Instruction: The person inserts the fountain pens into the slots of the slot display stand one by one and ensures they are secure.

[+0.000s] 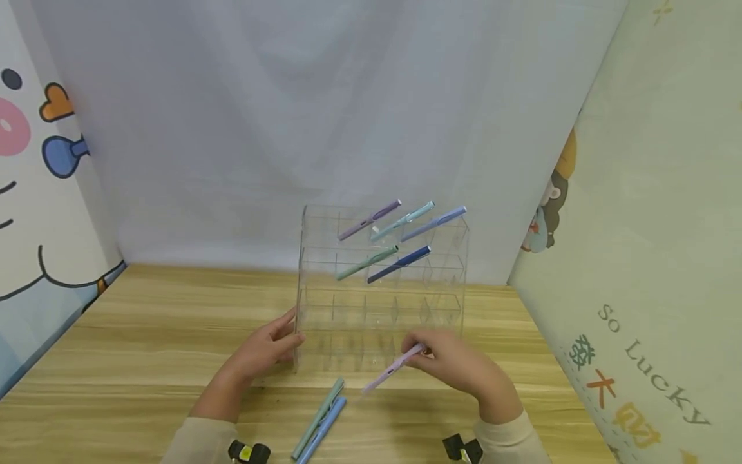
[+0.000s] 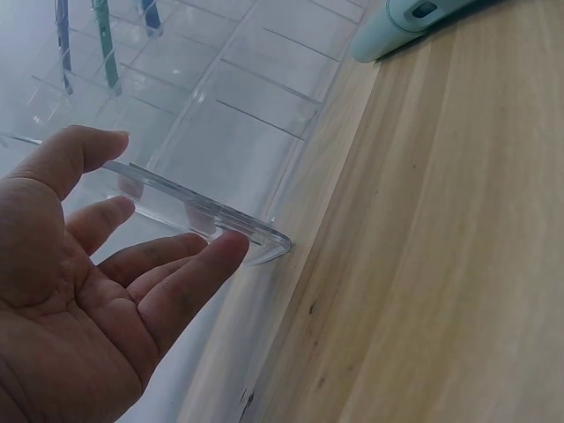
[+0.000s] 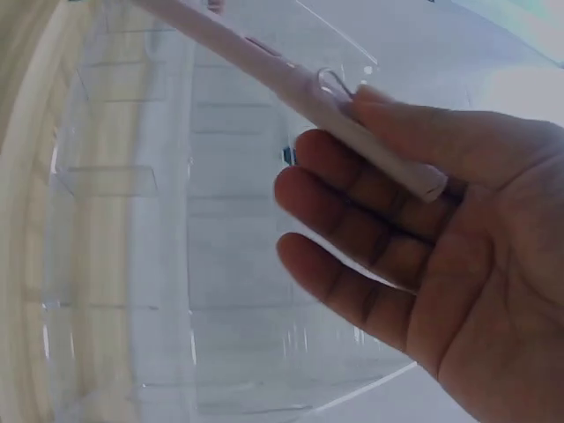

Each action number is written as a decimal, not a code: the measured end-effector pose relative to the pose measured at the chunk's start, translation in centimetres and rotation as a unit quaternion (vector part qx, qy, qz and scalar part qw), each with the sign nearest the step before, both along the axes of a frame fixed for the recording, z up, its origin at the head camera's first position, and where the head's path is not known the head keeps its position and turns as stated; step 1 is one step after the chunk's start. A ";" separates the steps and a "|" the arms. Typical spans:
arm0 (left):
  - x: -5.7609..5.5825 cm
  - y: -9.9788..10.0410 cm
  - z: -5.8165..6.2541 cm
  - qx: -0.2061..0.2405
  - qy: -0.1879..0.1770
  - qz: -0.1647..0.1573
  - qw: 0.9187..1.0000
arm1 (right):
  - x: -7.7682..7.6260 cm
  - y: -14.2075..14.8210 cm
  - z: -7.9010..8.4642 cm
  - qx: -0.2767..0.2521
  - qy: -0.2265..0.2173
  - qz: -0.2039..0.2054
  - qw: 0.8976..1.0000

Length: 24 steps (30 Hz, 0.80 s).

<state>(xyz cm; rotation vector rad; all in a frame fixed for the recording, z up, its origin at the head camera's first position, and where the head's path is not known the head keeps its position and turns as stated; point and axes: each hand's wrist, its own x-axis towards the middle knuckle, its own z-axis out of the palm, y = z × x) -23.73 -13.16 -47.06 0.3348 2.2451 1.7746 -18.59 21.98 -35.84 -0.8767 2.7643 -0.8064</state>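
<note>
In the head view, a clear tiered pen rack (image 1: 379, 316) stands on the table with several pens in its upper two tiers. My left hand (image 1: 266, 348) holds the rack's left side; in the left wrist view the thumb (image 2: 84, 150) lies on one side of the clear panel and the fingers on the other. With thumb and fingers, my right hand (image 1: 446, 361) pinches a pale pink pen (image 1: 395, 368) near its clip end, in front of the lowest tier. The right wrist view shows that pen (image 3: 264, 66) slanting away from the palm.
A green pen (image 1: 317, 419) and a light blue pen (image 1: 322, 430) lie side by side on the wooden table (image 1: 174, 322), in front of the rack. Behind is a pale curtain (image 1: 290, 116). Printed panels flank the table at left and right.
</note>
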 end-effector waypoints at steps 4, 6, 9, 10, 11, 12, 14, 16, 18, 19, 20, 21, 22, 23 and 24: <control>0.1 -0.1 0.0 -0.003 0.000 0.002 1.000 | -0.2 0.8 0.4 -0.041 0.043 -0.015 0.998; 0.1 -0.1 0.0 -0.003 -0.002 0.004 1.000 | -0.3 1.2 0.5 -0.060 0.073 -0.024 0.995; 0.1 -0.1 0.1 -0.002 -0.003 0.006 1.000 | -0.5 1.6 0.6 -0.093 0.103 -0.040 0.990; 0.1 -0.1 0.1 -0.001 -0.004 0.006 1.000 | -0.5 1.8 0.7 -0.106 0.110 -0.047 0.987; 0.1 -0.1 0.1 -0.001 -0.004 0.007 1.000 | -0.5 1.9 0.7 -0.119 0.117 -0.051 0.985; 0.1 -0.1 0.1 -0.001 -0.004 0.008 1.000 | -0.6 2.1 0.8 -0.130 0.123 -0.057 0.982; 0.1 -0.1 0.2 -0.002 -0.003 0.009 1.000 | -0.7 2.4 0.9 -0.152 0.138 -0.066 0.976; 0.2 -0.1 0.2 -0.004 -0.003 0.010 1.000 | -0.9 2.8 0.9 -0.173 0.151 -0.073 0.970; 0.2 -0.1 0.2 -0.004 -0.004 0.011 1.000 | -1.2 3.2 0.9 -0.195 0.158 -0.077 0.965; 0.2 -0.1 0.2 -0.005 -0.005 0.010 1.000 | -1.3 3.4 0.8 -0.211 0.156 -0.076 0.962; 0.2 -0.1 0.2 -0.005 -0.005 0.009 1.000 | -1.5 3.6 0.8 -0.229 0.151 -0.076 0.959; 0.2 -0.1 0.2 -0.005 -0.006 0.009 1.000 | -1.6 3.8 0.7 -0.248 0.146 -0.075 0.955; 0.2 -0.1 0.2 -0.006 -0.005 0.008 1.000 | -1.8 4.0 0.6 -0.269 0.139 -0.073 0.950; 0.2 -0.1 0.2 -0.005 -0.006 0.007 1.000 | -2.0 4.2 0.6 -0.291 0.131 -0.071 0.945; 0.1 0.0 0.2 -0.004 -0.005 0.006 1.000 | -2.2 4.4 0.5 -0.314 0.122 -0.071 0.939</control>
